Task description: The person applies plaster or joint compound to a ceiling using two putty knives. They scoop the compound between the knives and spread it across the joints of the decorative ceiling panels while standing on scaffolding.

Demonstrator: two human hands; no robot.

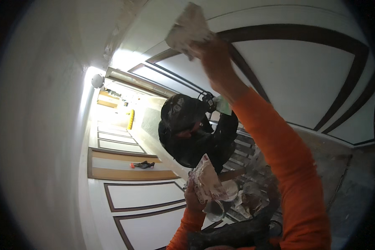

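Observation:
My right hand [206,48] is raised high on an outstretched arm in an orange sleeve. It grips a broad putty knife [191,26] whose wide blade is smeared with pale plaster, close to the white surface at the top of the view. Whether the blade touches that surface I cannot tell. Low in the middle, my left hand [192,196] is closed on a plaster-coated blade [209,179], with white paste thick along its edge. The handle is hidden in my fingers. A whitish container [214,210] shows just below this hand.
A person in black with a dark cap [180,114] is close in front, between my arms. Slatted metal rungs [241,154] and a plaster-smeared heap [252,200] lie below. White panels with brown trim [296,79] line the right side; a pale wall [37,125] fills the left.

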